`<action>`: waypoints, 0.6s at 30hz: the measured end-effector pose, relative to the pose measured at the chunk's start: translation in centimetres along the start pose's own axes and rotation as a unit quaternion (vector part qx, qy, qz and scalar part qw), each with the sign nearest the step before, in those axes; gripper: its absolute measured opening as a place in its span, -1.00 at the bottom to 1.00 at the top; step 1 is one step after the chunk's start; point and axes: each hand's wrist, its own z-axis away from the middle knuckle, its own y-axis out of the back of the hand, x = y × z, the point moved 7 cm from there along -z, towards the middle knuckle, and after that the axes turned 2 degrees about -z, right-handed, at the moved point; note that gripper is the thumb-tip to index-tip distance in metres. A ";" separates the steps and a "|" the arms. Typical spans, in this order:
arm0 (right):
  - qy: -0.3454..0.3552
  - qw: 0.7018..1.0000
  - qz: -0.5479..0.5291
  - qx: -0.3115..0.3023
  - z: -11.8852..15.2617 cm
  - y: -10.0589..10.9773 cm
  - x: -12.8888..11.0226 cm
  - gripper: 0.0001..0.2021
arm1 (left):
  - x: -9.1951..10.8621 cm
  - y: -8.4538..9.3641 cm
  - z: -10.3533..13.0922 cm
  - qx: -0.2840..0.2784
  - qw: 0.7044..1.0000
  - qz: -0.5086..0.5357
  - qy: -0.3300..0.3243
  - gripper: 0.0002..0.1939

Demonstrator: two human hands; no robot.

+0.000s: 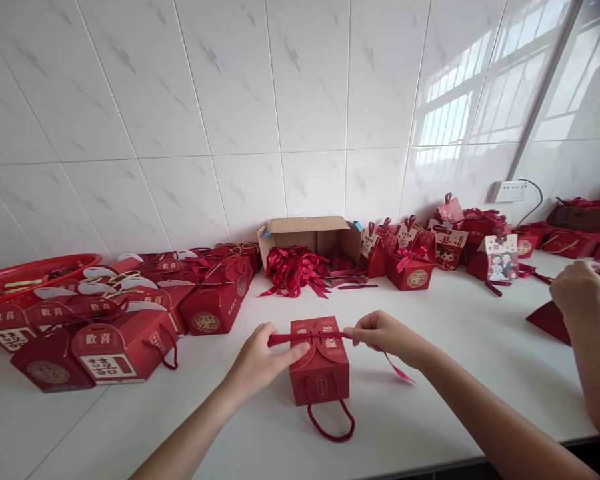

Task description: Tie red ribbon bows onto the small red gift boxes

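Observation:
A red gift box [320,383] with a dark red cord handle [333,437] stands on the white table in front of me. A red ribbon [280,339] runs across its closed top through slots in the middle. At the box's left side my left hand [263,357] is closed on one part of the ribbon, its thumb reaching over the box top. To the right of the box my right hand [380,337] pinches the other part, and a loose ribbon end [399,370] hangs below it.
Many red boxes [115,347] crowd the left, beside a red basin [80,260]. An open cardboard box [310,225] with loose ribbons [295,267] stands at the wall. Finished-looking boxes [413,270] are at back right. Another person's hands [587,293] work at far right.

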 end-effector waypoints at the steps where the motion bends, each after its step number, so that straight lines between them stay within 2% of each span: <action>1: -0.011 1.000 -0.012 -0.011 0.2 0.0 0.3 -0.51 | -0.1 0.0 0.0 0.001 1.000 0.010 0.001 -0.50; 4: -0.025 0.996 -0.070 -0.043 0.5 0.1 0.8 -0.49 | 0.5 0.7 0.1 0.041 0.998 0.046 -0.020 -0.51; 7: 0.001 0.982 -0.174 -0.068 0.8 0.4 -0.3 -0.60 | 3.0 1.6 0.5 0.087 0.989 0.052 -0.104 -0.63; 9: 0.028 0.965 -0.252 -0.074 0.8 0.5 -1.7 -0.68 | 5.1 1.4 0.8 0.081 0.983 0.039 -0.157 -0.71; 11: 0.048 0.948 -0.304 -0.076 0.8 0.3 -3.0 -0.74 | 7.0 0.6 0.9 0.062 0.980 0.016 -0.190 -0.69; 14: 0.058 0.938 -0.335 -0.072 0.8 0.0 -4.5 -0.80 | 8.7 -0.5 0.7 0.062 0.973 -0.012 -0.223 -0.65; 18: 0.067 0.946 -0.312 -0.056 1.0 -0.2 -4.9 -0.78 | 8.8 -0.3 -0.3 0.130 0.966 0.001 -0.224 -0.68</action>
